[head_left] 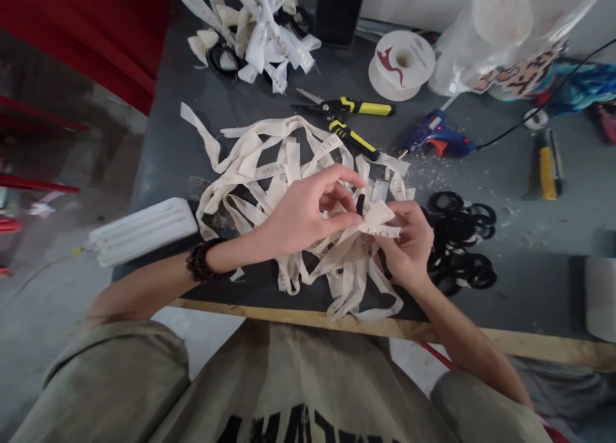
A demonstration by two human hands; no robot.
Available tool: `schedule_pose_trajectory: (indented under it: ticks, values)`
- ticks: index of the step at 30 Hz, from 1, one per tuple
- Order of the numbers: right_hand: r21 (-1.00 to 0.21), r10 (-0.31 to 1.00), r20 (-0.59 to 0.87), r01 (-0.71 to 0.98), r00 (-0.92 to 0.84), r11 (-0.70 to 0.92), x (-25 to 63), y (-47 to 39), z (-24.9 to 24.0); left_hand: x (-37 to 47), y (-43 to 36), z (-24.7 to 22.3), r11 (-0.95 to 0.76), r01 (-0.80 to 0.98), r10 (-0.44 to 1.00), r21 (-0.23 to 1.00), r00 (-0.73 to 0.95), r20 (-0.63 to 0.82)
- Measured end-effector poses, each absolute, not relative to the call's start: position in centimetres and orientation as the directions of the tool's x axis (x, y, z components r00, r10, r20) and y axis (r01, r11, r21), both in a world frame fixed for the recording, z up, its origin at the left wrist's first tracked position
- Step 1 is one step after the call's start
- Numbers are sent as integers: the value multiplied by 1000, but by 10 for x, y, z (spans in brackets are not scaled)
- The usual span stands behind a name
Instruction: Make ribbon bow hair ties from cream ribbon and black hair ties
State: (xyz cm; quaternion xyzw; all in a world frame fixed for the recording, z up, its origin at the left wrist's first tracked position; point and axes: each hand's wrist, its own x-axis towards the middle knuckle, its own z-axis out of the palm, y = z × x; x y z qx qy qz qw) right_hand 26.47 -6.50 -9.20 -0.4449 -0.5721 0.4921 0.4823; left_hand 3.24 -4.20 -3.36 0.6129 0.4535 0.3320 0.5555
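My right hand (408, 241) is closed on a cream ribbon bow (378, 218) with printed lettering. Beside the bow, my left hand (320, 205) pinches a short black piece of what looks like a hair tie (360, 204) between thumb and fingers, its index finger raised above. How the black band joins the bow is hidden by the fingers. Beneath both hands lies a tangled heap of cream printed ribbon (269, 167). Close to the right hand's outer side is a pile of black hair ties (462, 228).
Yellow-and-black snips (356, 109) lie beyond the ribbon, near a blue glue gun (436, 135) with a cord. Farther back are a ribbon spool (402, 64) and finished white bows (269, 35). A yellow cutter (548, 167) lies right; a white power strip-like box (144, 231) sits left.
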Motion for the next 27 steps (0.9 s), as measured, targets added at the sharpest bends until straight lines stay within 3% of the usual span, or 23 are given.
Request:
schedule_pose_trajectory:
  ticks: [3, 7, 11, 17, 23, 27]
  values:
    - [-993, 967, 120, -49, -227, 111, 270, -66, -100, 32, -42, -38, -77, 259, 936, 963, 350, -20]
    - [-982, 941, 150, 66, -305, 178, 269, -67, -97, 33, -43, -40, -105, 243, 940, 964, 341, 17]
    - [-973, 963, 125, 161, -238, 166, 263, -70, -90, 32, -45, -39, -14, 170, 929, 985, 367, -50]
    - [-978, 980, 147, 127, -133, 164, 260, -72, -93, 31, -41, -42, 113, 90, 933, 989, 334, -137]
    - [-962, 979, 187, 187, -77, 199, 261, -71, -93, 28, -37, -40, 173, 184, 901, 968, 367, -231]
    - [-964, 980, 176, 183, -97, 191, 262, -72, -94, 27, -37, -38, 126, 212, 912, 969, 361, -197]
